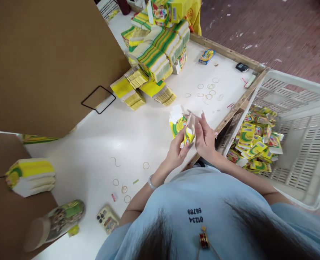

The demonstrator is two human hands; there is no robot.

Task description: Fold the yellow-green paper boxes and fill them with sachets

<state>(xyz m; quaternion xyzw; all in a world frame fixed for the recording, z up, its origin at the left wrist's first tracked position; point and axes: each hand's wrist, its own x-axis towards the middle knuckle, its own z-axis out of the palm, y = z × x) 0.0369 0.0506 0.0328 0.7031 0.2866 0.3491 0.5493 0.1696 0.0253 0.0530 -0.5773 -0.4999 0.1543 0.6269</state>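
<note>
A small yellow and green printed carton (177,125) with white flaps sticking out is between my hands, above the near right edge of the white table. My left hand (177,151) is closed around its lower part, thumb and fingers pressing the sides. On the carton's right side, the fingers of my right hand (205,140) close at the open end and flap. Part of the carton is covered by my fingers, and its inside is not visible. Beyond it lie bundles of flat yellow cartons (164,94) on the table.
Stacked carton bundles (154,54) stand at the back. A white plastic crate (303,144) at right holds many small cartons (257,144). Rubber bands (211,86), a blue box (206,56) and a phone (107,219) lie on the table (95,144). Large cardboard boxes (46,61) border the left.
</note>
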